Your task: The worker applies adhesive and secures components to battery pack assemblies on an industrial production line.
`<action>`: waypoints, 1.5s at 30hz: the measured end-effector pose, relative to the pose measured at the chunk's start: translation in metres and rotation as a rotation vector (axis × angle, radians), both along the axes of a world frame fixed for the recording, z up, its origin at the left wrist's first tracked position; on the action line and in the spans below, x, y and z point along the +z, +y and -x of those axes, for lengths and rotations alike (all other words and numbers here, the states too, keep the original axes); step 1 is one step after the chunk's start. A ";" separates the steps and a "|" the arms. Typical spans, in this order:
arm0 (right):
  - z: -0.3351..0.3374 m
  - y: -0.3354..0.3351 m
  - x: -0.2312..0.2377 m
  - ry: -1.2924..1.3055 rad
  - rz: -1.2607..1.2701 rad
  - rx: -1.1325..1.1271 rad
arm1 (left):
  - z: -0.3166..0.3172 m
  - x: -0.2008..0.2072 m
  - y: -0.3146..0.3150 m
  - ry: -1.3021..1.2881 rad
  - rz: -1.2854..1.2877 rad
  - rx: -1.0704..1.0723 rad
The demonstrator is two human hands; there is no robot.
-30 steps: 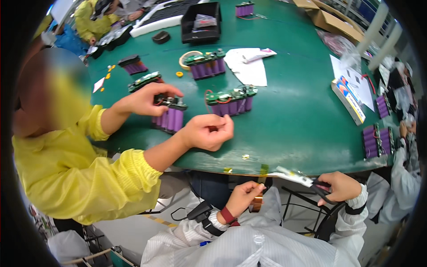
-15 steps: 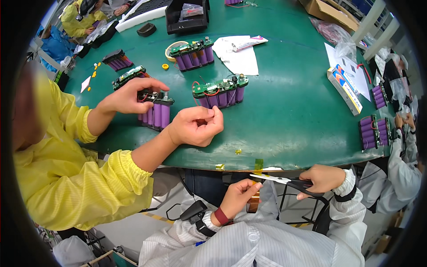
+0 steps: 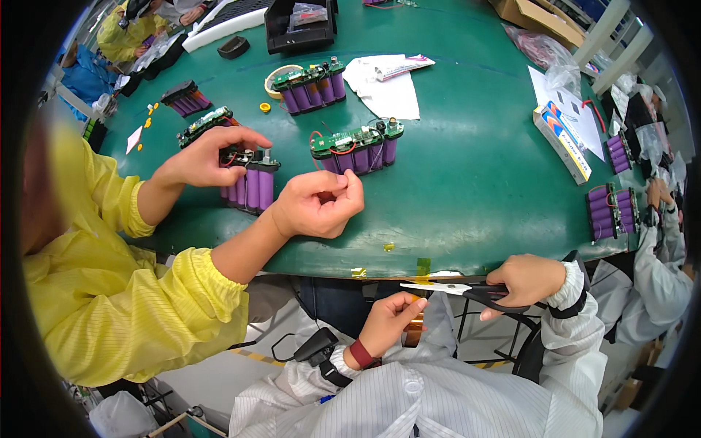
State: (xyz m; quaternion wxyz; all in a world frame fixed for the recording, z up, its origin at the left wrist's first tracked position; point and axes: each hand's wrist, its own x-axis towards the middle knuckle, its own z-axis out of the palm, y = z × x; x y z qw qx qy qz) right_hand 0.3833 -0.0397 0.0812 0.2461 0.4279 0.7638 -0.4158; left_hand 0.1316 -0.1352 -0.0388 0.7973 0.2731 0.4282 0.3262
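Note:
My left hand is closed around a roll of amber tape, just below the table's near edge. Its thumb and fingers pinch the roll near the top. My right hand grips black-handled scissors, their pale blades pointing left along the edge, above the roll. A strip of yellowish tape sticks to the edge beside the blades; whether they touch it I cannot tell. Small yellow tape pieces lie farther left along the edge.
At left, a co-worker in yellow reaches over purple battery packs; another pack with a green board stands beyond that person's hand. A white paper with a tube, a long box and a black bin are on the green table.
My right hand has moved the scissors slightly left and up, bringing the blades closer to the table edge and across the tape strip's lower end. My left hand keeps hold of the roll.

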 end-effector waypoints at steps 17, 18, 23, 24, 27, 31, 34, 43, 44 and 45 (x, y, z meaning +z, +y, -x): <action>-0.005 0.004 -0.007 0.019 0.004 0.040 | -0.002 -0.003 -0.001 0.009 0.014 -0.006; -0.005 0.004 -0.007 0.032 0.006 0.041 | -0.002 -0.003 -0.001 0.016 0.010 -0.009; -0.004 0.004 -0.006 0.045 0.015 0.034 | -0.001 -0.001 -0.001 0.006 -0.010 0.003; -0.005 0.004 -0.006 0.052 0.018 0.023 | -0.001 -0.001 -0.001 0.007 -0.005 -0.001; -0.004 0.006 -0.006 0.033 0.038 0.015 | -0.001 -0.002 -0.001 0.013 -0.013 0.002; -0.006 0.006 -0.006 0.042 0.091 -0.058 | -0.001 -0.008 -0.002 -0.001 -0.004 0.011; -0.012 0.003 -0.005 0.013 0.033 0.070 | 0.001 -0.023 -0.012 0.133 -0.080 -0.171; -0.037 0.004 -0.002 0.134 -0.705 -0.354 | 0.011 -0.021 -0.014 0.041 -0.052 -0.174; -0.035 0.004 -0.011 0.133 -0.865 -0.348 | 0.012 -0.020 -0.015 0.003 -0.038 -0.136; -0.035 0.003 -0.018 0.129 -0.867 -0.351 | 0.013 -0.018 -0.016 0.000 -0.039 -0.140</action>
